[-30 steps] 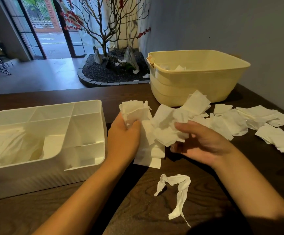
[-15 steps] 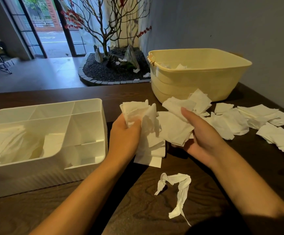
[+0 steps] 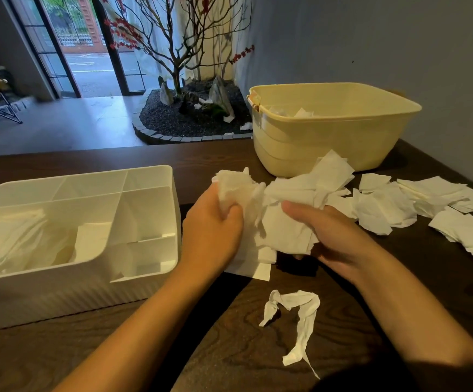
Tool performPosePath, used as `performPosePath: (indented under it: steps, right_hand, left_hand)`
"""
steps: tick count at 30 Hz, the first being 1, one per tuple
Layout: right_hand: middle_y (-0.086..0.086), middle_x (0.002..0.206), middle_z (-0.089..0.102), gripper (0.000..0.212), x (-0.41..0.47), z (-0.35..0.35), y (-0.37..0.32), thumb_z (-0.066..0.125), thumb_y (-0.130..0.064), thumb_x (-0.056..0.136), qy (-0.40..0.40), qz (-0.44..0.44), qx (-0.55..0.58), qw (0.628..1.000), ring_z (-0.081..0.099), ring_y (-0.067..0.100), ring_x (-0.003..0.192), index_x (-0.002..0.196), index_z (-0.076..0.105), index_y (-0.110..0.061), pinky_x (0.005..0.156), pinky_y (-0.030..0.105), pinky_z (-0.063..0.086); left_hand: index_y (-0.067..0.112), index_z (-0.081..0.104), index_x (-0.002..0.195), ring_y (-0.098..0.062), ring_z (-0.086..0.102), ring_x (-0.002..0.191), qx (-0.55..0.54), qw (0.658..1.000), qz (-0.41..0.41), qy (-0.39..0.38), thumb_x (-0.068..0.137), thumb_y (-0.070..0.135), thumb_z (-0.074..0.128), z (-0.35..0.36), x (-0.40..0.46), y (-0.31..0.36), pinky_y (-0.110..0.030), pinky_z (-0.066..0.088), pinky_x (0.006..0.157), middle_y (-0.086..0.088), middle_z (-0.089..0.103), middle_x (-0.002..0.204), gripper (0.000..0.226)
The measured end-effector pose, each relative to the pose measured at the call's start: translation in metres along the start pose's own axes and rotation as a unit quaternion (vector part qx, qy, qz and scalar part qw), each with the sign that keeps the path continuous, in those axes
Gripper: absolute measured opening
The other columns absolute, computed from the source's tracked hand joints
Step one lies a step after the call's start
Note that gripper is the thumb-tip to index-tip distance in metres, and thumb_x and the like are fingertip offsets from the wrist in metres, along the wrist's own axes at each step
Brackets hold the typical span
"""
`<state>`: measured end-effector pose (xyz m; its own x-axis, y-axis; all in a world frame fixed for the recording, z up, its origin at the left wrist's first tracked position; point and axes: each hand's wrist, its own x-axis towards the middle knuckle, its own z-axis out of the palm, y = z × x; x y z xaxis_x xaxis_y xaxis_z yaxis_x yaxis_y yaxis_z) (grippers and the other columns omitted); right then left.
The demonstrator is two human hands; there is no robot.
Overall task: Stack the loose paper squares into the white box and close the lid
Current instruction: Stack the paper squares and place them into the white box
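Both my hands, left and right, clamp one wad of loose white paper squares; open white compartmented plastic box sits just left of my nearer left hand.

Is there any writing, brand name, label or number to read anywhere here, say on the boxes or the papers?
None: no readable text anywhere.
White box: plain, no label.
Yellow tub: plain; the small tab at its handle is too blurred to read.
Paper squares: blank.
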<state>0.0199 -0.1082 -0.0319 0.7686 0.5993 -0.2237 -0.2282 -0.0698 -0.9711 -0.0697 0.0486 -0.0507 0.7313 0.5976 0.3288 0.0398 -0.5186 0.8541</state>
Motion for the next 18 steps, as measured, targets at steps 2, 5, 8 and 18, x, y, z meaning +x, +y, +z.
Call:
performPosePath:
  steps: [2, 5, 8, 18]
  right_hand:
    - [-0.011, 0.100, 0.074, 0.012, -0.001, -0.001, 0.003, 0.068, -0.027, 0.091, 0.048, -0.062, -0.175, 0.981, 0.067, 0.006, 0.094, 0.101, 0.067, -0.034, 0.073, 0.023, 0.050]
    - [-0.014, 0.097, 0.066, 0.015, 0.001, 0.001, 0.006, 0.066, -0.024, 0.092, 0.128, -0.162, -0.301, 0.931, 0.060, 0.006, 0.094, 0.098, 0.061, -0.037, 0.077, 0.026, 0.046]
    - [-0.008, 0.087, 0.064, 0.005, 0.006, -0.002, 0.005, 0.061, -0.027, 0.097, 0.155, -0.140, -0.311, 0.927, 0.058, 0.009, 0.083, 0.093, 0.064, -0.027, 0.065, 0.027, 0.043]
    - [0.001, 0.093, 0.071, 0.023, 0.003, -0.010, -0.002, 0.052, -0.005, 0.100, 0.157, -0.051, -0.185, 0.969, 0.060, 0.015, 0.083, 0.097, 0.069, -0.021, 0.066, 0.029, 0.049]
  left_hand:
    - [0.023, 0.061, 0.109, -0.005, 0.056, 0.087, 0.100, 0.993, 0.055, 0.007, 0.097, 0.020, 0.053, 0.000, -0.001, -0.001, -0.018, 0.045, 0.074, 0.006, 0.062, 0.104, 0.015]
    - [0.023, 0.055, 0.103, 0.002, 0.051, 0.086, 0.151, 0.983, 0.099, 0.036, 0.098, 0.019, 0.053, 0.001, -0.003, 0.000, -0.009, 0.037, 0.066, 0.007, 0.054, 0.100, 0.007]
    - [0.027, 0.054, 0.101, 0.002, 0.052, 0.089, 0.125, 0.987, 0.092, 0.043, 0.100, 0.021, 0.050, 0.001, -0.003, 0.000, -0.011, 0.040, 0.071, 0.010, 0.055, 0.099, 0.007]
    - [0.026, 0.059, 0.115, 0.001, 0.057, 0.094, 0.013, 0.999, 0.005, 0.035, 0.100, 0.023, 0.046, 0.000, -0.001, 0.001, -0.017, 0.047, 0.083, 0.009, 0.063, 0.106, 0.021]
